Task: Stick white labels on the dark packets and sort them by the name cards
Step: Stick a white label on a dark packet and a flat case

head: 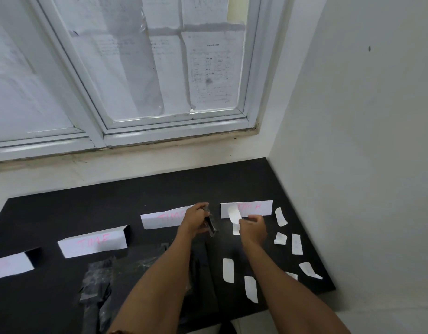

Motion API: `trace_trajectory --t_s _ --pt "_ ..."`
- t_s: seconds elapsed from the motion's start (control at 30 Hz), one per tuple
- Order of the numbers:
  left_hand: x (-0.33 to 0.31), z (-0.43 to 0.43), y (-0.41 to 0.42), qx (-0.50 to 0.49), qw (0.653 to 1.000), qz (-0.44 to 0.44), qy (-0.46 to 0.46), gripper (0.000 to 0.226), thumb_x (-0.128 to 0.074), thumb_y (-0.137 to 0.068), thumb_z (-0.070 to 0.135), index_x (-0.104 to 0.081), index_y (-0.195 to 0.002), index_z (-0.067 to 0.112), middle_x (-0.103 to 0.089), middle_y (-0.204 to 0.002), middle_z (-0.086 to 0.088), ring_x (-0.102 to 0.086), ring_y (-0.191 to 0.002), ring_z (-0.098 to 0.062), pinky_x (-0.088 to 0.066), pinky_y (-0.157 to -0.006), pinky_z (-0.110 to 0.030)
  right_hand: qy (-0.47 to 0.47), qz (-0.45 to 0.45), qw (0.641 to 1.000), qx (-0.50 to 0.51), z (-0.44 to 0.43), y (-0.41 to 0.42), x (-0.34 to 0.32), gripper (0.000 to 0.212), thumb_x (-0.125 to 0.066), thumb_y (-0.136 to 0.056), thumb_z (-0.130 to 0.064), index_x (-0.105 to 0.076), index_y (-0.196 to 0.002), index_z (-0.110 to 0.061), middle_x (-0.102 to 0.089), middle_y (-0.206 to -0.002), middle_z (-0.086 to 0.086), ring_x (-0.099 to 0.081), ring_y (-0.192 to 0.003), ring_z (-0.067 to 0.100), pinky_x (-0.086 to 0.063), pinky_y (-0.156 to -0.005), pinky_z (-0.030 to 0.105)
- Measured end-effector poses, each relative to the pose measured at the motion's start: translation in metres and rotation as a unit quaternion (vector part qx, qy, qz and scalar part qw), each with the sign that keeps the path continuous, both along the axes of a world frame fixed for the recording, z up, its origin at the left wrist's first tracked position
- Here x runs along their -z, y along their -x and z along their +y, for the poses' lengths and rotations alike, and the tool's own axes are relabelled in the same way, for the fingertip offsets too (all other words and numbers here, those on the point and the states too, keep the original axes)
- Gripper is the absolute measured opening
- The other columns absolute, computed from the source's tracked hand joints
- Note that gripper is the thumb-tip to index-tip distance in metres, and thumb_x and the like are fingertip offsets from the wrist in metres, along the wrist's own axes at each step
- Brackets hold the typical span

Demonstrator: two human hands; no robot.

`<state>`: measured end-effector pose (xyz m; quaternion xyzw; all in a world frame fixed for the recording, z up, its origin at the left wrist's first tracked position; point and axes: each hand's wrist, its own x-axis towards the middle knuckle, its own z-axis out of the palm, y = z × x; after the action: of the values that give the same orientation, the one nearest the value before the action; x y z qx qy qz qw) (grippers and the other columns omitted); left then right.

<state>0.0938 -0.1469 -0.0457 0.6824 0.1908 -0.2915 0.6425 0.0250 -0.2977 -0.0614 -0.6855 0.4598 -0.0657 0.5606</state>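
Here, the left hand (pixel 196 219) is gripping a dark packet (pixel 211 226), fingers curled round it, while the right hand (pixel 254 229) is pinching a curling white label (pixel 233 214) just beside it. The label is probably best laid from one edge and smoothed flat, with the packet held taut. Beyond, name cards (pixel 164 218) are standing along the black table (pixel 87 201); spare labels (pixel 228 270) are lying rightward, more packets (pixel 99 280) leftward

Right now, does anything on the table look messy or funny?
Yes. The loose white labels on the right of the table lie scattered at all angles, and several curl up. The dark packets at the near left sit in a crumpled heap.
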Motion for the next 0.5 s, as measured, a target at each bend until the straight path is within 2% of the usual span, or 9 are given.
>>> trace_trajectory --t_s 0.1,0.17,0.2,0.27,0.4,0.5 --pt "-0.015 0.014 -0.002 -0.056 0.997 0.018 0.049 0.036 -0.044 -0.093 0.0 -0.06 -0.117 0.022 -0.058 -0.118 -0.015 -0.06 -0.106 -0.028 -0.056 -0.067 -0.037 -0.022 -0.098 0.992 -0.074 0.022 -0.012 -0.02 0.031 -0.077 -0.076 -0.013 -0.06 -0.102 -0.015 -0.071 -0.09 0.006 -0.068 -0.08 0.02 -0.05 -0.059 0.02" --pt "-0.025 0.029 -0.001 -0.091 0.993 0.019 0.07 0.035 -0.042 -0.094 0.002 -0.062 -0.112 0.024 -0.057 -0.117 -0.015 -0.059 -0.107 -0.03 -0.056 -0.069 -0.039 -0.034 -0.132 0.982 -0.131 0.041 -0.016 -0.03 0.034 -0.078 -0.077 -0.014 -0.06 -0.106 -0.012 -0.071 -0.093 0.009 -0.069 -0.083 0.022 -0.059 -0.068 0.031" --pt "-0.03 0.039 -0.001 -0.1 0.992 0.015 0.075 0.035 -0.041 -0.094 0.003 -0.063 -0.11 0.024 -0.056 -0.117 -0.014 -0.058 -0.108 -0.03 -0.056 -0.071 -0.039 -0.026 -0.14 0.977 -0.156 0.052 -0.017 -0.035 0.035 -0.078 -0.077 -0.014 -0.059 -0.107 -0.012 -0.071 -0.093 0.01 -0.07 -0.084 0.023 -0.06 -0.074 0.038" --pt "-0.036 0.055 0.001 -0.104 0.991 0.005 0.084 0.038 -0.038 -0.094 0.0 -0.066 -0.104 0.024 -0.058 -0.116 -0.014 -0.058 -0.108 -0.031 -0.056 -0.074 -0.04 -0.01 -0.15 0.972 -0.179 0.071 -0.019 -0.041 0.034 -0.078 -0.078 -0.017 -0.059 -0.106 -0.014 -0.071 -0.09 0.007 -0.07 -0.082 0.022 -0.06 -0.079 0.043" --pt "-0.05 0.097 0.011 -0.111 0.989 -0.018 0.097 0.044 -0.036 -0.092 -0.007 -0.066 -0.1 0.024 -0.061 -0.114 -0.016 -0.062 -0.098 -0.029 -0.057 -0.072 -0.039 0.014 -0.161 0.968 -0.192 0.113 -0.02 -0.057 0.033 -0.08 -0.075 -0.022 -0.059 -0.101 -0.018 -0.07 -0.083 0.003 -0.07 -0.077 0.018 -0.059 -0.077 0.039" --pt "-0.059 0.128 0.019 -0.127 0.986 -0.026 0.109 0.04 -0.038 -0.092 -0.006 -0.065 -0.106 0.02 -0.064 -0.109 -0.016 -0.063 -0.1 -0.031 -0.058 -0.072 -0.04 0.049 -0.176 0.958 -0.223 0.143 -0.019 -0.07 0.034 -0.081 -0.074 -0.023 -0.059 -0.099 -0.02 -0.068 -0.081 -0.002 -0.067 -0.076 0.013 -0.058 -0.072 0.03"
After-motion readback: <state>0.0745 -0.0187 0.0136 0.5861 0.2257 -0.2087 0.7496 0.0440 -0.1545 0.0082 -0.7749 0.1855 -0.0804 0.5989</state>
